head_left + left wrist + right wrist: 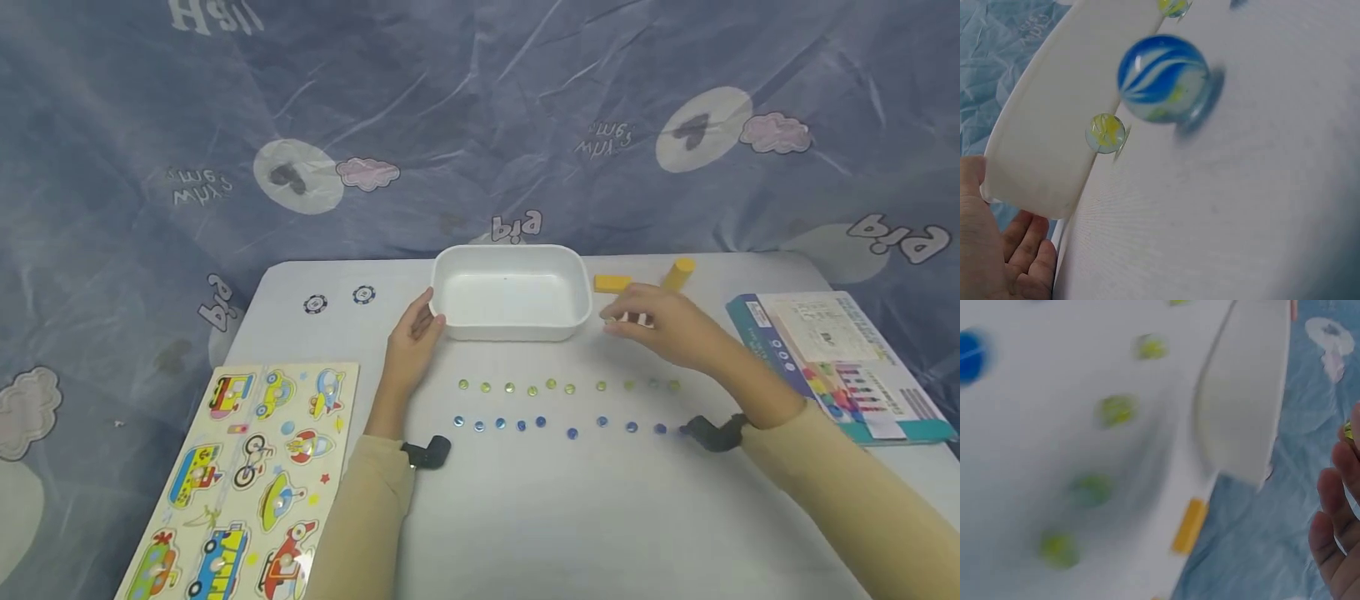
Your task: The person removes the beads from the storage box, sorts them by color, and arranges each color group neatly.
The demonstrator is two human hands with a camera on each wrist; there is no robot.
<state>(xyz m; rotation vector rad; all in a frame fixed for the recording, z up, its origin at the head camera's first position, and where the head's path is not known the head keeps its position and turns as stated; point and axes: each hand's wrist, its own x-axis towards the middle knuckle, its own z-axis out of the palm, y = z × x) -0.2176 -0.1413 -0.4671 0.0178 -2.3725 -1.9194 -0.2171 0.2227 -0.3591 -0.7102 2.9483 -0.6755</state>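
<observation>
A white rectangular basin (513,333) stands at the back middle of the table. My left hand (412,346) holds its front left corner, thumb at the front rim and fingers along the left side. Just off the basin's right side, my right hand (660,323) pinches a yellow-green glass marble (1348,430) between thumb and fingertips. In front of the basin lies a row of yellow-green marbles (532,391). Nearer to me runs a row of blue marbles (521,426); a blue-swirled marble (1163,78) looms large in the left wrist view.
A wooden vehicle puzzle board (258,475) lies at left, with two poker chips (363,294) behind it. Beyond my right hand are a yellow block (612,284) and a yellow cylinder (678,274). At right lies a flat printed box (847,358).
</observation>
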